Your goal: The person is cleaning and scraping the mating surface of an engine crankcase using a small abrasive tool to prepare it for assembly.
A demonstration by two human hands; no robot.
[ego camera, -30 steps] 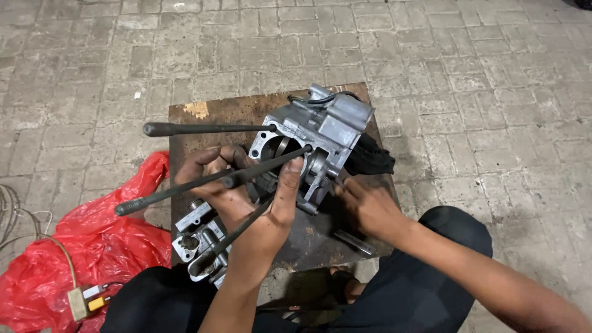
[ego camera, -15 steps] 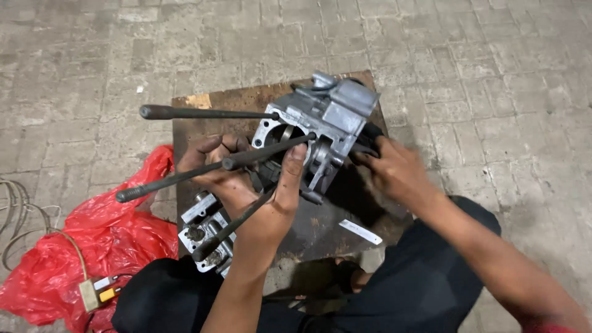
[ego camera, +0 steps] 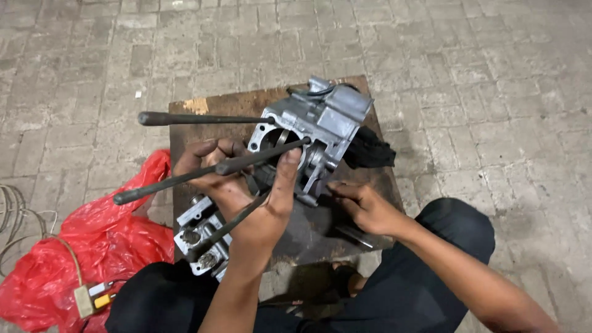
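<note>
A grey cast-metal engine casing (ego camera: 317, 123) with three long dark studs (ego camera: 185, 179) sticking out to the left is tilted up over a wooden board (ego camera: 203, 102). My left hand (ego camera: 246, 191) is wrapped around the casing's open end, with fingers between the studs and the thumb against the bore. My right hand (ego camera: 364, 206) lies low on the board, its fingertips at the casing's lower edge, with nothing seen in its grip. A black cloth (ego camera: 370, 151) sits at the casing's right side.
A second grey metal part (ego camera: 197, 237) lies on the board's near left corner. A red plastic bag (ego camera: 92, 246) with a small switch box (ego camera: 92, 299) lies left on the paved floor, beside loose wires (ego camera: 12, 216). My knees frame the board.
My right hand came off the casing's right side by the black cloth and dropped to its lower edge. My left hand kept its hold on the casing.
</note>
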